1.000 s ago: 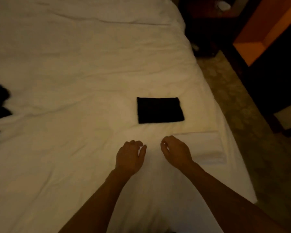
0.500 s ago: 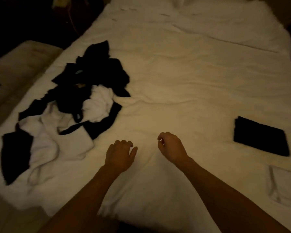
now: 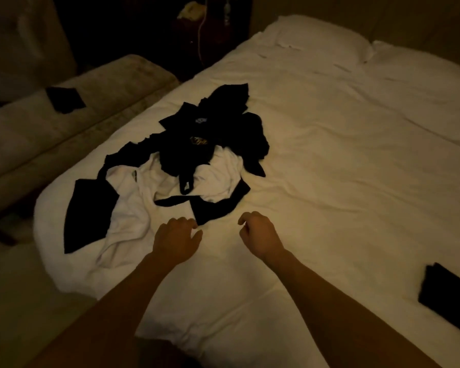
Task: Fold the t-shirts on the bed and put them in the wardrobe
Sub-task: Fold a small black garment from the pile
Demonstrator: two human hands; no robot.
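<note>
Left hand [image 3: 176, 239] and right hand [image 3: 259, 232] hovered loosely curled, holding nothing, above the white bed [image 3: 343, 155]. The unfolded t-shirts [image 3: 186, 166], black and white, lay tangled just beyond the left hand; one folded black t-shirt [image 3: 448, 296] lay at right.

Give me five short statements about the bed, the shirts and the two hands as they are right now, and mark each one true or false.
1. Both hands hold nothing. True: the left hand and right hand hover with loosely curled fingers over the bed.
2. The pile of unfolded t-shirts is all black. False: black and white shirts are mixed in it.
3. A folded black t-shirt lies on the bed to the right of the hands. True.
4. The pile lies to the right of the right hand. False: it lies left of and beyond both hands.
5. A dark item lies on the bench beside the bed. True.
</note>
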